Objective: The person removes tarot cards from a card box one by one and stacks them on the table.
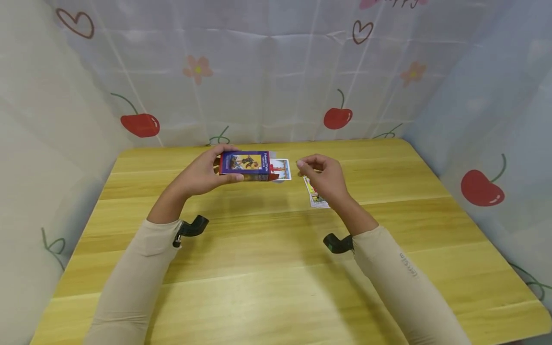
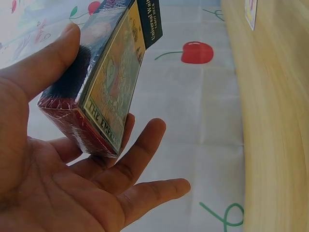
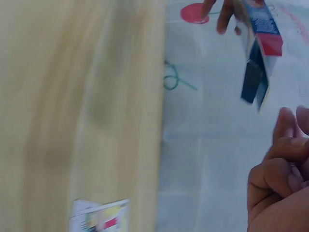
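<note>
My left hand (image 1: 202, 172) grips a tarot card box (image 1: 245, 163) printed "Universal Waite", held on its side above the table. In the left wrist view the thumb presses one side of the plastic-wrapped box (image 2: 108, 87) and two fingers stick out free. A tarot card (image 1: 281, 169) pokes from the box's open right end, beside its flaps. Just right of that card is my right hand (image 1: 325, 175), its fingers curled and thumb close to the index fingertip, with nothing visible between them. Below this hand a few tarot cards (image 1: 316, 196) lie face up, partly hidden by it.
The wooden table (image 1: 258, 287) reaches back to a white curtain (image 1: 267, 86) with cherries, flowers and hearts. Similar cloth hangs along both sides. A black curved mount sits at the left wrist (image 1: 194, 226) and another at the right wrist (image 1: 338, 243).
</note>
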Motion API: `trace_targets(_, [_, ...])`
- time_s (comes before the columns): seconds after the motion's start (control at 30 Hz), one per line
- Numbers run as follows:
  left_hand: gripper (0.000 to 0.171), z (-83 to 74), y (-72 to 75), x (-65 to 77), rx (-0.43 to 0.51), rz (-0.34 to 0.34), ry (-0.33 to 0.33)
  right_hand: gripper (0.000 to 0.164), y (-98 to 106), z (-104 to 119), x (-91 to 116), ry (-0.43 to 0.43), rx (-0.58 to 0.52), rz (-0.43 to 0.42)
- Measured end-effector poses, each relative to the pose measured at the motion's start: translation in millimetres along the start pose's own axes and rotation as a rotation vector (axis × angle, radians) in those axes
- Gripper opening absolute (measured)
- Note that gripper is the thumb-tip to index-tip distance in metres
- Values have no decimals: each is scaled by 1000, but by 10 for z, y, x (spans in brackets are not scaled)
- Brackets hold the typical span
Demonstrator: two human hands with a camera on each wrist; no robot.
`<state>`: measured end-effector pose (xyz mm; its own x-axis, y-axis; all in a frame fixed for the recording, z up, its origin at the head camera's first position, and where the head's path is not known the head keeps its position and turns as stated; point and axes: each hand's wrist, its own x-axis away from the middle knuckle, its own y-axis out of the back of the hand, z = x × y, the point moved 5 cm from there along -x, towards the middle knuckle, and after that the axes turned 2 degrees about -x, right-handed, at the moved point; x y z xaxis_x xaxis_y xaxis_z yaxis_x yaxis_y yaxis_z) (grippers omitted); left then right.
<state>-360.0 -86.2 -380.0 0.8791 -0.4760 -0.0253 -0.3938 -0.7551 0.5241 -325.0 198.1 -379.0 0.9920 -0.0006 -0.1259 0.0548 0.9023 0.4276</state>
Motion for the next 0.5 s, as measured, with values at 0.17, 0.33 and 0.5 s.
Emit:
trace_targets(0.17, [72,14,0,6,14,-7,-5,38,-181,179,-108,-60,133,87])
trace_targets(0.33, [71,7,3,-6,24,-8,-17,38,-264,148,-160,-109,81,115])
trace_targets(0.5, [71,1,35,0,47,-13,-12,33,-273,118,-184,-102,12,101])
